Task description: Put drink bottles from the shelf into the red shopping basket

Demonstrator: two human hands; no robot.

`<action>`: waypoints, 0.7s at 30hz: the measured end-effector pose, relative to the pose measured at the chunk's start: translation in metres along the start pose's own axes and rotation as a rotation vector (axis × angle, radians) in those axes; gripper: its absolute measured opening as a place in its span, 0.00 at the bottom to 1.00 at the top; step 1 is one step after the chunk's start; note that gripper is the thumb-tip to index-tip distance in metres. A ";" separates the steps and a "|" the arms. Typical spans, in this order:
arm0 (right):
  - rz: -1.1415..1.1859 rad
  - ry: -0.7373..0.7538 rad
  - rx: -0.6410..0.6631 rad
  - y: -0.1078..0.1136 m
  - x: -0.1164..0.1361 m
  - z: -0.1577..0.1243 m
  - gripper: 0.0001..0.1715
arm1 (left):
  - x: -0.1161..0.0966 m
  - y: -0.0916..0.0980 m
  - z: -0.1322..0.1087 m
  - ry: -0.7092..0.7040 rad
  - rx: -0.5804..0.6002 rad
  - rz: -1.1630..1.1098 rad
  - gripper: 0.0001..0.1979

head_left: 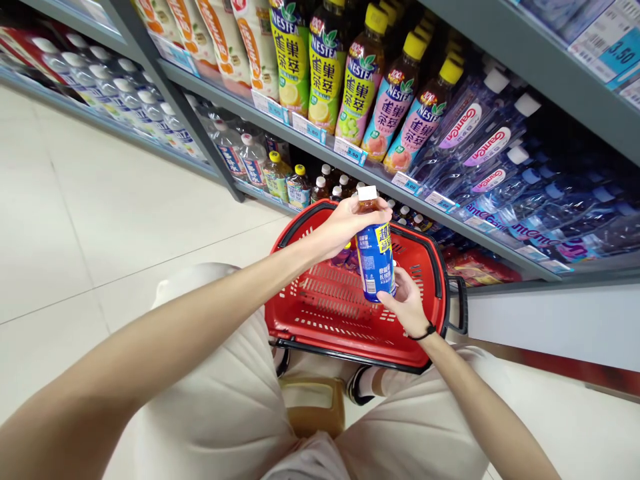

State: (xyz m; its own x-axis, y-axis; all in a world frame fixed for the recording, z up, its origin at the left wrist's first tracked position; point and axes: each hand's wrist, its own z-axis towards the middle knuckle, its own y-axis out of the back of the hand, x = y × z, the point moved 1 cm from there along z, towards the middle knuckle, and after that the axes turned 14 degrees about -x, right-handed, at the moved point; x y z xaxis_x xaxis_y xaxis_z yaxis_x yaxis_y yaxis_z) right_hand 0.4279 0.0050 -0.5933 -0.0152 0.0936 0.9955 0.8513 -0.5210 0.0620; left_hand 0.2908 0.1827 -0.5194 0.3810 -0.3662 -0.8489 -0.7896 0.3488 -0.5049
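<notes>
holding a blue-labelled bottle point(371, 263) with both hands over a red shopping basket point(327, 333), cap end toward the far side and base end nearer. left hand point(344, 230) is closed around the top part, just below the white cap point(367, 193), and right hand point(407, 308) grips the base end from the right, thumb across the front. so yeah, it's gripped at both ends. black wristband point(425, 331) on the right wrist.

label check: i can make out 超 on a yellow patch, with 葡萄 under it, but the patch runs off round the side. there's a barcode point(371, 285) low on the left, and the fine print's too small to read. some purple bottles point(343, 257) show at the far side of the basket, partly blocked by the blue one, can't read those at all.

far side is all drinks. the nestea bottles point(325, 73) have yellow caps and say nestea plus 雀巢茶萃, with lemon pics on the left ones and peach on the right ones. to their right are the clear ganten bottles point(487, 147), brand name in red on a white oval. shelf tags: one price tag point(350, 151) under the nestea reads 3.50, and a bigger shelf label point(620, 53) at far right says 3.50 too. orange-and-white packs point(220, 40) sit left of the nestea, their print too blurry for me.
</notes>
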 end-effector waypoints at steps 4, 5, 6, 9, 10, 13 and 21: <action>0.142 -0.205 0.012 0.002 0.006 0.002 0.33 | 0.001 0.002 0.005 0.059 -0.031 -0.037 0.19; 0.171 -0.240 0.015 0.002 0.009 0.002 0.32 | 0.002 0.002 0.006 0.065 -0.038 -0.056 0.19; 0.192 -0.270 0.022 0.003 0.011 0.001 0.30 | 0.002 0.003 0.007 0.060 -0.035 -0.071 0.17; 0.212 -0.352 0.039 0.003 0.015 0.002 0.28 | 0.004 0.005 0.010 -0.001 0.018 -0.046 0.15; 0.207 -0.368 0.023 0.003 0.014 0.003 0.29 | 0.005 0.006 0.011 -0.033 0.040 -0.011 0.16; 0.124 -0.393 -0.074 0.003 0.010 0.011 0.32 | 0.008 0.009 0.012 -0.104 0.085 0.153 0.24; -0.950 -0.134 -0.084 0.045 0.022 0.046 0.25 | 0.029 0.003 -0.007 -0.201 0.021 0.488 0.33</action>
State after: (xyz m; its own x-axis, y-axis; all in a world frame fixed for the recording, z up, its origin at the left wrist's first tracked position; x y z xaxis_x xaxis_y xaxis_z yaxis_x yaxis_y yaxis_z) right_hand 0.4896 0.0228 -0.5718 -0.6144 0.6010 0.5112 0.4746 -0.2361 0.8480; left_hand 0.2959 0.1673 -0.5450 0.0582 0.0155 -0.9982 -0.8891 0.4556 -0.0448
